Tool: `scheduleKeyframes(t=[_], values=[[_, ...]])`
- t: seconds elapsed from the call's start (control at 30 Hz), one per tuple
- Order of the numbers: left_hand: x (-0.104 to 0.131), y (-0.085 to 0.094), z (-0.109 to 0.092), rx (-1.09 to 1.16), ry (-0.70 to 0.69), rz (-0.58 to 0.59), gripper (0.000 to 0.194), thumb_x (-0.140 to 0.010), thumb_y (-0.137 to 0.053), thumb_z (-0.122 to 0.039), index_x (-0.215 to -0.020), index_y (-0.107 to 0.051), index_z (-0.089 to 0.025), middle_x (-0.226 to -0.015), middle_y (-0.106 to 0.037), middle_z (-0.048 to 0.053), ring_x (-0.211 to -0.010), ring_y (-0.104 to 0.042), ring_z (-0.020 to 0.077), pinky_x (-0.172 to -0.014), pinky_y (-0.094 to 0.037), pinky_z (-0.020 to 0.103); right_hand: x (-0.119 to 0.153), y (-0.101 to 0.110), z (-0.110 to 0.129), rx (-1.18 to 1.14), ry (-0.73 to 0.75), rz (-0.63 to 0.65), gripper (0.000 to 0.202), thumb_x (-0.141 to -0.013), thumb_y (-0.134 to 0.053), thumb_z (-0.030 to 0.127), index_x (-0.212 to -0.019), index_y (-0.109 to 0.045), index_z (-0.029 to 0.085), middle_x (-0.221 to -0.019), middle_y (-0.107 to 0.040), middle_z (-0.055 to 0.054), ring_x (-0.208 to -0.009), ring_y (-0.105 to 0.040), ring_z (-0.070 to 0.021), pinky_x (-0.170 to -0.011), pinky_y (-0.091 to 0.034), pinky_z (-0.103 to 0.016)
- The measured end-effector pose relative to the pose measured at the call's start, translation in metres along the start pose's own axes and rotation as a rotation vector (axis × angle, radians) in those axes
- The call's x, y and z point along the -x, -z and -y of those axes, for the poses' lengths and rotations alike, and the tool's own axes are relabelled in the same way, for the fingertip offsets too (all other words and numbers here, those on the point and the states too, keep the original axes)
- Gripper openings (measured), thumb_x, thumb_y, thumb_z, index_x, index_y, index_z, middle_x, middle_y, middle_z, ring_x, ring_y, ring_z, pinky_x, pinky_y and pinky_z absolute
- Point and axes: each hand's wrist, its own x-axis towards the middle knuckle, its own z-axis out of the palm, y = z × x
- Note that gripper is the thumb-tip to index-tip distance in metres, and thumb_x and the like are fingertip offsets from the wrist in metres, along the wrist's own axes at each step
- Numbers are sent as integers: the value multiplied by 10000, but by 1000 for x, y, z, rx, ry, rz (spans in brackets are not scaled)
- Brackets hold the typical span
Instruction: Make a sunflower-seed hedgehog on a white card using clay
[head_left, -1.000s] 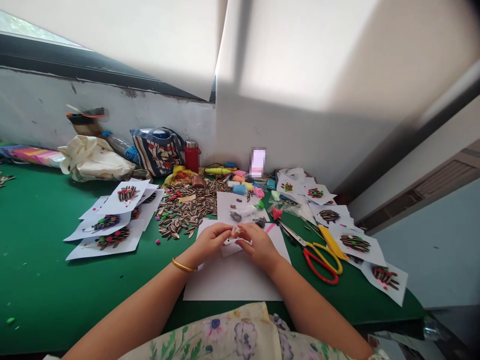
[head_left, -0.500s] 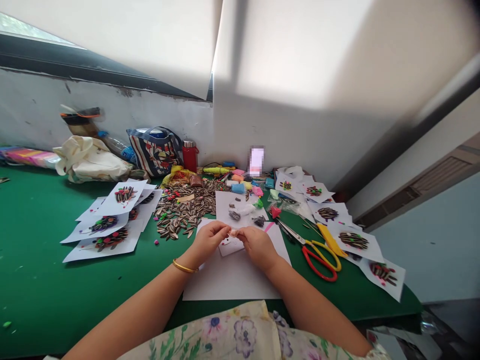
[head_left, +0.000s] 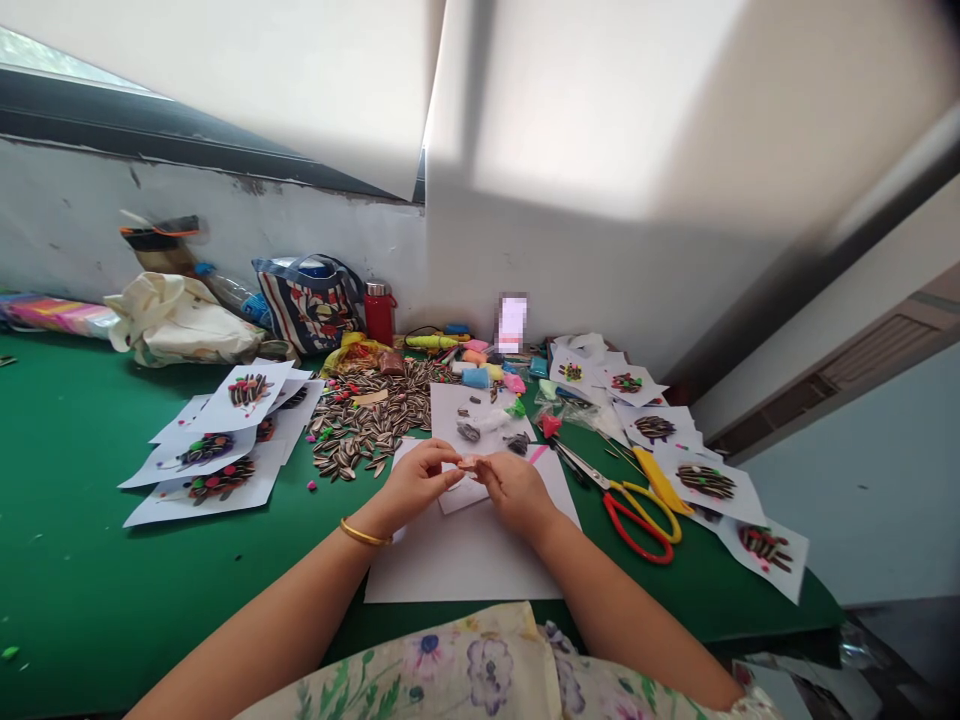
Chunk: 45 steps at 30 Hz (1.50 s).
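My left hand and my right hand meet fingertip to fingertip, both closed in a pinch. Between them shows a small pale pinkish piece of modelling clay, partly hidden by the fingers. Below lies a small white card, mostly covered by my hands, on a larger white sheet. Just beyond, another white sheet bears grey-black clay lumps and a green lump. Left of it spreads a heap of striped sunflower seeds.
Scissors with red and yellow handles lie at right. Cards with seed pictures are stacked at left and lined up at right. Colourful clay packs, a red bottle, a patterned bag and a lit phone stand behind.
My left fingers have shifted slightly, with the thumb lower and more apart from the index finger. The pale piece shows at a different angle between my fingertips. Everything else stays put.
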Motion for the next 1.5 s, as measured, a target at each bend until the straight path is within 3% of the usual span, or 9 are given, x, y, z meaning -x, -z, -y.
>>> scheduleKeyframes(t=[0.1,0.27,0.37,0.47,0.63,0.8,1.07,1.27,1.5], values=[[2,-2,0,-54,-52,-38,246,-812,-693,-382,-969,-734,-197,-978,-671,72,-763,-580,145,-583,-435,231,1,1,3,-31,11,-17,245,-978,-461,309,-1106,-656,235,-973,-719,-46,-857,-640,-182,-764,-449,-292],[5,-10,0,-134,-104,-127,248,-878,-629,-421,-838,-697,-186,-892,-685,51,-726,-561,130,-622,-437,236,2,-2,5,37,-87,0,259,-846,-672,397,-1011,-611,208,-778,-689,-7,-687,-601,-172,-617,-392,-263],[6,-14,3,-154,-74,-143,276,-902,-587,-439,-831,-686,-191,-861,-690,39,-718,-568,130,-629,-441,234,1,-3,4,61,-28,-15,166,-922,-589,366,-962,-615,208,-836,-694,-26,-753,-608,-175,-679,-404,-268],[7,-17,7,-159,-26,-141,301,-903,-571,-467,-866,-696,-196,-832,-692,31,-669,-560,125,-604,-435,231,0,-5,4,108,44,-34,196,-992,-470,321,-1001,-623,199,-923,-701,-59,-829,-615,-184,-736,-404,-280],[6,-17,9,-152,58,-115,349,-865,-597,-517,-899,-712,-189,-736,-678,12,-556,-494,108,-527,-385,230,1,-7,2,255,76,-39,361,-1035,-358,322,-864,-646,185,-762,-669,-56,-706,-575,-170,-657,-343,-284],[4,-16,5,15,124,-71,394,-816,-638,-550,-920,-719,-178,-801,-716,34,-624,-572,133,-575,-442,236,2,-5,2,278,105,-40,378,-1033,-352,315,-848,-653,181,-739,-654,-54,-687,-548,-166,-634,-307,-291],[2,-12,-1,155,178,-70,394,-797,-652,-542,-898,-734,-170,-831,-724,51,-729,-624,169,-635,-512,256,0,-4,7,194,111,-18,437,-1038,-335,374,-778,-634,190,-703,-621,-51,-677,-534,-165,-640,-320,-293],[-1,-11,-3,300,231,-84,365,-777,-680,-507,-862,-733,-156,-815,-711,51,-627,-565,125,-590,-491,242,1,-3,7,8,71,-20,431,-1021,-321,471,-946,-637,187,-856,-676,-71,-792,-582,-193,-708,-390,-294],[-1,-11,-2,298,283,-63,378,-781,-663,-476,-959,-751,-154,-822,-724,49,-547,-508,92,-537,-454,230,1,2,9,-92,21,-28,450,-1040,-254,407,-930,-645,212,-858,-690,-50,-805,-610,-176,-734,-419,-277]])
